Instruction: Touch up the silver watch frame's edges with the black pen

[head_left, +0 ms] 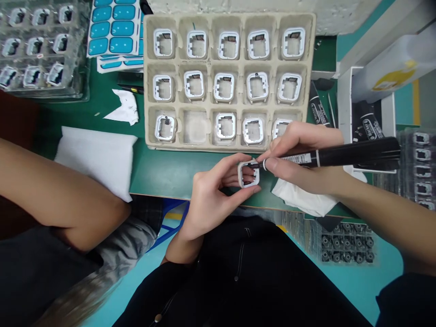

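My left hand [213, 195] pinches a small white square frame [250, 181], like a watch case, by its edges near the front of the green table. In my right hand [303, 159] is a black marker [354, 154], its tip pointing left and reaching the frame's upper inner edge. Whether the tip touches the frame I cannot make out. Just beyond my hands lies a beige tray [231, 148] with square pockets. Similar white frames [225, 126] sit in its pockets; one pocket [195, 127] in the front row holds none. My right hand partly covers the front right pocket.
A white cloth [306, 197] lies under my right wrist. Left are a white padded sheet [98, 154], crumpled paper [124, 106], blue stickers [121, 28] and clear trays [78, 68]. A co-worker's arm [68, 181] reaches in there. Right stand a white box [345, 91] and bottle [391, 68].
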{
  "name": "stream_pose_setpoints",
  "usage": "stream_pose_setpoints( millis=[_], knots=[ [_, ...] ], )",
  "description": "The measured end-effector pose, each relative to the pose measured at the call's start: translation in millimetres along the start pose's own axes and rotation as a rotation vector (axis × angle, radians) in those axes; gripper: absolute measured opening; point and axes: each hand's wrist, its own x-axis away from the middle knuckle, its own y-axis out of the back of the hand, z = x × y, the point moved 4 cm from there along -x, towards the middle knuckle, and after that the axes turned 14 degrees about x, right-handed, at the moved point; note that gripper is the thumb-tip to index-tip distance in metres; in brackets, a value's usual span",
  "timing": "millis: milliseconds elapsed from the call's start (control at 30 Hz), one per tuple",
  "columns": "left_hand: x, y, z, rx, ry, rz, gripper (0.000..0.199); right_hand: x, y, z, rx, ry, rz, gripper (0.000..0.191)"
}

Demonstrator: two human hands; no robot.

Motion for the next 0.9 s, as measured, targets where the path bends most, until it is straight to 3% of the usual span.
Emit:
stream_pose_setpoints(
  millis=[333,900],
  knots=[
    [1.3,-0.3,1.6,-0.03,-0.042,0.019,0.057,-0.5,-2.8,-11.7,-0.017,-0.042,0.038,0.035],
    [1.4,-1.7,0.2,-0.097,-0.064,0.011,0.055,-0.2,-2.2,-9.8,0.019,-0.041,0.034,0.036]
  ],
)
